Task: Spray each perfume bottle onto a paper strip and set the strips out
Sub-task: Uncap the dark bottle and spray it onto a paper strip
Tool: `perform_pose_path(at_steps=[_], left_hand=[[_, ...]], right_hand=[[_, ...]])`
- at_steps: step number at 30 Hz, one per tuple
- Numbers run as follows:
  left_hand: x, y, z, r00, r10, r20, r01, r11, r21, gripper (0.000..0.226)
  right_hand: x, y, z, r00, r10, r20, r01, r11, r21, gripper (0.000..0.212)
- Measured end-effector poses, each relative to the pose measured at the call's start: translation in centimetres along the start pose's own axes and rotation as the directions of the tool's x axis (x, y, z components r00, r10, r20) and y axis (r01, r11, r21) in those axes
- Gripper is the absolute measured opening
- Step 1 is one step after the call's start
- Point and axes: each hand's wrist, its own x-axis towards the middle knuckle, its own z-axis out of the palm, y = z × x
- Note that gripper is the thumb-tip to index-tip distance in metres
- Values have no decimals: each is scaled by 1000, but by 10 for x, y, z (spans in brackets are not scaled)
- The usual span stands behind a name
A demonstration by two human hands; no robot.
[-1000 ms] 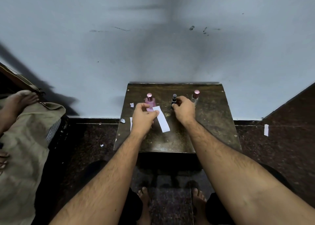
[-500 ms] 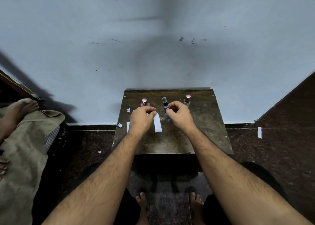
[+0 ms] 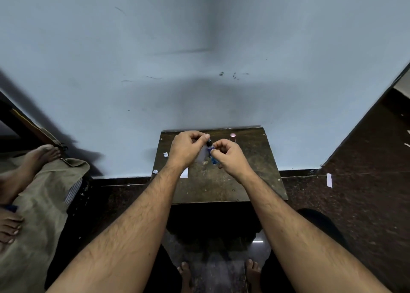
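Observation:
On the small dark table [image 3: 244, 181] my right hand [image 3: 230, 159] grips a small blue perfume bottle [image 3: 211, 154], tilted and lifted a little. My left hand [image 3: 188, 150] pinches the bottle's black cap [image 3: 209, 142] with thumb and forefinger. A pale paper strip [image 3: 202, 156] shows blurred under the left fingers; whether they hold it I cannot tell. Another white strip [image 3: 184, 173] lies on the table beside my left wrist. A pink-capped bottle [image 3: 233, 137] stands at the back, right of my hands. The left hand hides anything behind it.
Small paper scraps [image 3: 165, 154] lie at the table's left edge. A white strip [image 3: 329, 180] lies on the dark floor to the right. Another person's feet [image 3: 42, 157] and an olive cloth [image 3: 44, 204] are at the left. The table stands against the blue wall.
My right hand has lifted the blue bottle toward the left. My left hand moved right and up to the bottle's cap, and now covers the pink bottle at the back left.

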Motion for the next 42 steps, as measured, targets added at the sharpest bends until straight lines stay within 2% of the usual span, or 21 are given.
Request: perform_pose_path(at_steps=[4, 12, 22, 29, 35, 37, 39, 42], left_hand=[[-4, 11, -4, 1000, -1, -9, 1, 999, -42, 22], [-13, 23, -12, 1000, -20, -12, 19, 998, -57, 25], [-17, 18, -12, 995, -58, -79, 59, 998, 2, 27], [-17, 17, -7, 986, -123, -116, 129, 991, 40, 31], [-17, 19, -6, 976, -157, -148, 168, 984, 66, 29], [-17, 18, -5, 979, -161, -123, 167, 985, 35, 29], [-16, 13, -6, 981, -174, -86, 175, 985, 4, 29], [-8, 3, -18, 967, -245, -70, 234, 962, -137, 31]], right_hand=[[-7, -12, -4, 999, -50, -9, 50, 998, 46, 19], [-16, -19, -3, 989, -129, -67, 132, 991, 32, 12], [-20, -20, 3, 981, -154, -116, 141, 984, -112, 8], [-23, -13, 11, 961, -196, -195, 134, 947, -291, 19], [-27, -15, 18, 941, -257, -221, 165, 917, -363, 23], [-27, -15, 18, 954, -218, -207, 151, 942, -298, 20], [-24, -14, 17, 976, -141, -166, 115, 981, -158, 16], [-25, -4, 12, 988, -63, -141, 60, 998, -23, 19]])
